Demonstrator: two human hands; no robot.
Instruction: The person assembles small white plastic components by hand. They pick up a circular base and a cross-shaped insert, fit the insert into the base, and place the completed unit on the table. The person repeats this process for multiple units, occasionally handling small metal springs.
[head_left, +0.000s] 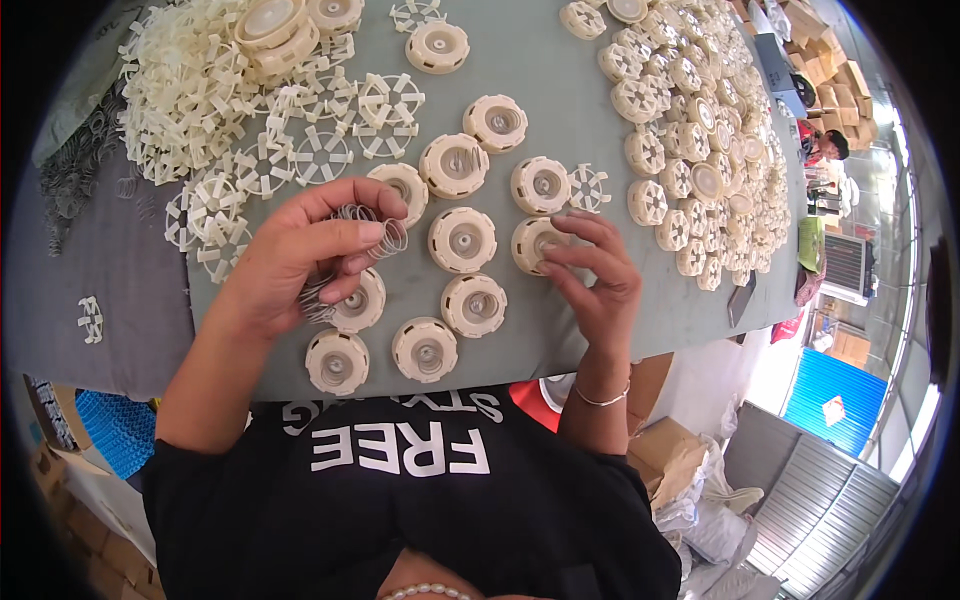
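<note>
Over tabletop, left hand pinches crosswise spring; right hand at housing, grip unclear.

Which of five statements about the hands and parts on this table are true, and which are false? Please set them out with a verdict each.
1. The left hand holds coiled springs. True.
2. The right hand grips a screwdriver. False: its fingertips are at a round cream housing.
3. A large pile of round cream parts lies toward the right side of the table. True.
4. The heap of loose springs lies at the far right. False: it lies at the far left.
5. The bracelet is on the left wrist. False: it is on the right wrist.
</note>
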